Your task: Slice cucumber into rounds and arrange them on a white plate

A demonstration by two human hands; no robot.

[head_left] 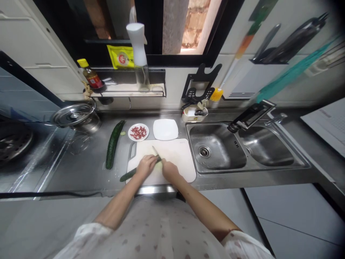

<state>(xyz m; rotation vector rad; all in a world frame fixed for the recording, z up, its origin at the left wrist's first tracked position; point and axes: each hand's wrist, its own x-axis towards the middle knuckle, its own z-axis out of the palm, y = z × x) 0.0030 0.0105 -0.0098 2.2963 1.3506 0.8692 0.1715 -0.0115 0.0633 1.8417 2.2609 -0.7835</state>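
On the white cutting board (183, 158), my left hand (146, 166) is closed on a long green cucumber (128, 175) lying at a slant, its lower end past the board's left edge. My right hand (169, 170) grips a small knife (154, 149), whose blade points up and left across the cucumber's upper end. The knife's handle is hidden in the fingers. Pale green pieces (158, 167) lie between the hands. A second whole cucumber (114, 144) rests on the steel counter at the left, with a small cut end (123, 133) beside it.
Behind the board stand a plate of chopped red pieces (138, 132) and a square white plate (165, 129). A double sink (221, 151) is at the right, a lidded steel pot (86, 120) at the left. A utensil holder (194, 114) stands by the back wall.
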